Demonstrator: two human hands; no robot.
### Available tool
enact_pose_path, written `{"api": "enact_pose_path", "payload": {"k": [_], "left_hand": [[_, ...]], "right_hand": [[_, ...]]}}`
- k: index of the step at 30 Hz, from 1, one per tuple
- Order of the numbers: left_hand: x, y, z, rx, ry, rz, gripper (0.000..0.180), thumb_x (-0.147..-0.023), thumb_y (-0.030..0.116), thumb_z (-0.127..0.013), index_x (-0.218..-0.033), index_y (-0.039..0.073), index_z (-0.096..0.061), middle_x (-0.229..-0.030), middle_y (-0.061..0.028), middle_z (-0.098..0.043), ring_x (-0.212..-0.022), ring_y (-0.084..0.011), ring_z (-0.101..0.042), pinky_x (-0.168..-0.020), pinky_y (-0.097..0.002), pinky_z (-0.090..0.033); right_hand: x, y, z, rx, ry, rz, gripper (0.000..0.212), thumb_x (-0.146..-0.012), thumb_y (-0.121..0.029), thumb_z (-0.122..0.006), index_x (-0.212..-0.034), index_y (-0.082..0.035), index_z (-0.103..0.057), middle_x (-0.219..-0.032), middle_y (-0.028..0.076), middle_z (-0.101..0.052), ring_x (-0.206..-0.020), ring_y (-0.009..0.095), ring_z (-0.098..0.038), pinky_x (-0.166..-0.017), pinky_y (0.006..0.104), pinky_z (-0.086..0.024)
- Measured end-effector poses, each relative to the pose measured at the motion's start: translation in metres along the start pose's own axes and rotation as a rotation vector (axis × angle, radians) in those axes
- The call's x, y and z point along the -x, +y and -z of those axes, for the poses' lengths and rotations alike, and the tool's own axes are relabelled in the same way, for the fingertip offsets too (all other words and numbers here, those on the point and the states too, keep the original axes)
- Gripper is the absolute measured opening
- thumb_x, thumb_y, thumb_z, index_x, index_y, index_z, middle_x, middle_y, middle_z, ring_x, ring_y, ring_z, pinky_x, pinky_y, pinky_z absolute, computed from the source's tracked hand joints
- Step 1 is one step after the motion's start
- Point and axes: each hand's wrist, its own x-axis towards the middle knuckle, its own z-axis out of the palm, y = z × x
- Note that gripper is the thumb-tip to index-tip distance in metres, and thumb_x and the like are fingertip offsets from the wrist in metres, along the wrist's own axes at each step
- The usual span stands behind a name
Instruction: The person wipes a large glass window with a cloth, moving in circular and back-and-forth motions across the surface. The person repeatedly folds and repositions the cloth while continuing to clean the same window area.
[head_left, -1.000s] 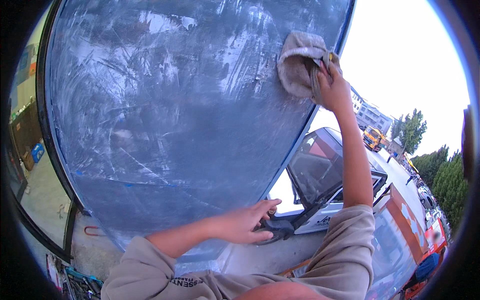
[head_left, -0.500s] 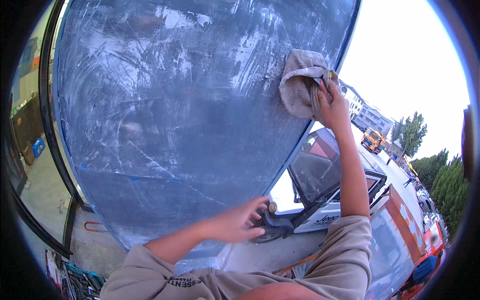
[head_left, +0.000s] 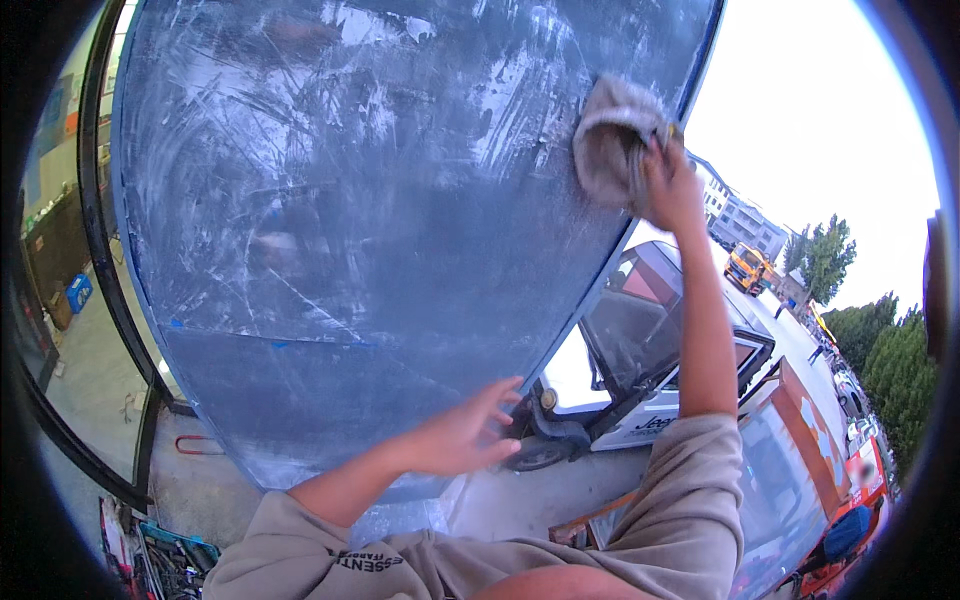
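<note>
A large dark blue-grey panel (head_left: 400, 230) stands upright before me, its surface streaked with whitish smears, heaviest in the upper half. Near its right edge my right hand (head_left: 672, 185) grips a bunched, greyish-beige cloth (head_left: 610, 150). The cloth lies against the panel, slightly blurred by motion. My left hand (head_left: 468, 432) is raised by the panel's lower right part, holding nothing, its fingers apart. Whether its fingertips touch the panel cannot be made out.
Right behind the panel is a white off-road vehicle (head_left: 575, 385). A glass door with a black frame (head_left: 100, 240) borders the left. A tool case (head_left: 175, 560) lies at lower left. An orange-brown framed pane (head_left: 790, 480) stands at lower right; farther off is a yellow truck (head_left: 747, 268).
My right hand and the cloth have shifted slightly up and to the right along the panel. The left hand has moved a little upward, fingers still apart.
</note>
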Motion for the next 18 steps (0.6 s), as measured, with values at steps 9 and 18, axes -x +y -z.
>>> {"api": "enact_pose_path", "payload": {"k": [9,18], "left_hand": [[0.007,-0.006,-0.010,0.075,-0.025,-0.004,0.085,-0.090,0.024,-0.071,-0.153,0.006,-0.017,-0.143,-0.0201,-0.044,-0.121,-0.0283,-0.056,-0.092,-0.0380,-0.053],[0.002,0.001,-0.014,0.091,0.000,0.033,0.080,-0.091,0.019,-0.068,-0.152,0.006,-0.018,-0.144,-0.0205,-0.042,-0.121,-0.0278,-0.055,-0.094,-0.0390,-0.051]], "right_hand": [[0.022,0.048,-0.032,0.034,0.089,0.110,0.044,-0.096,-0.032,-0.057,-0.132,-0.007,-0.058,-0.116,0.028,-0.064,-0.109,0.043,-0.063,-0.095,0.0438,-0.048],[0.001,0.038,-0.012,0.012,0.036,0.066,0.050,-0.093,-0.033,-0.061,-0.132,-0.002,-0.057,-0.118,0.028,-0.064,-0.114,0.043,-0.060,-0.097,0.0438,-0.047]]}}
